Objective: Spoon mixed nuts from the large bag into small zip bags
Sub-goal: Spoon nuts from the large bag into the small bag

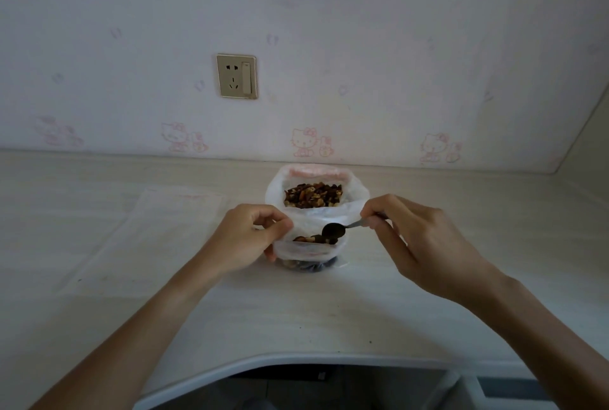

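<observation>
Your left hand curls its fingers round the left edge of the small zip bag, holding its mouth open on the pale surface, while your right hand pinches the handle of a spoon between thumb and fingertips. The spoon's dark bowl sits over the mixed nuts already in the small bag. Just behind it stands the large bag, open and full of nuts, and flat clear bags lie to the left.

**Home interior, likely a bedroom or child's room**

Pale wallpaper printed with pink cartoon cats. Gold-framed wall socket with switch. Light wood-grain desk with curved front edge, pushed against the wall into a corner.
</observation>
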Demonstrator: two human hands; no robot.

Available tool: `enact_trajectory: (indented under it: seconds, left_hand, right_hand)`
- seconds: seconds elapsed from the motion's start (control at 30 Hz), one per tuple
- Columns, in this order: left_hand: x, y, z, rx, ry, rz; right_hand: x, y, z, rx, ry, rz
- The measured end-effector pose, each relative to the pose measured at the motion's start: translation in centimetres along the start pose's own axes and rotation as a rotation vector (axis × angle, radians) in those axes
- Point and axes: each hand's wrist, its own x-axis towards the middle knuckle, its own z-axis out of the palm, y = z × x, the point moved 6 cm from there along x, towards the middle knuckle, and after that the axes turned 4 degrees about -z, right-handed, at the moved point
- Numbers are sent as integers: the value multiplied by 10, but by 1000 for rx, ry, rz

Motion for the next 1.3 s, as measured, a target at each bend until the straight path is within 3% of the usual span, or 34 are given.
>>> enact_trajectory:
  seconds: [0.1, 0.27, 0.47, 0.6, 0.93, 1.3]
  left_hand:
    - [1, -2, -1, 50, 27, 19]
    - [4, -2, -11, 22, 104, 30]
    - [19, -17, -28, 93, 350, -92]
    - [40, -12, -18, 151, 292, -127]
    - [40, -18, -7, 139, 300, 24]
    - [36, -16, -8, 108, 323, 57]
  right_hand:
    - [-1, 7, -1, 74, 50, 62]
    - [-3, 47, 9, 484, 254, 436]
    - [8, 76, 37, 792, 288, 689]
    - [17, 83, 55, 804, 218, 760]
    - [25, 85, 85, 748, 23, 805]
    - [26, 79, 102, 625, 179, 954]
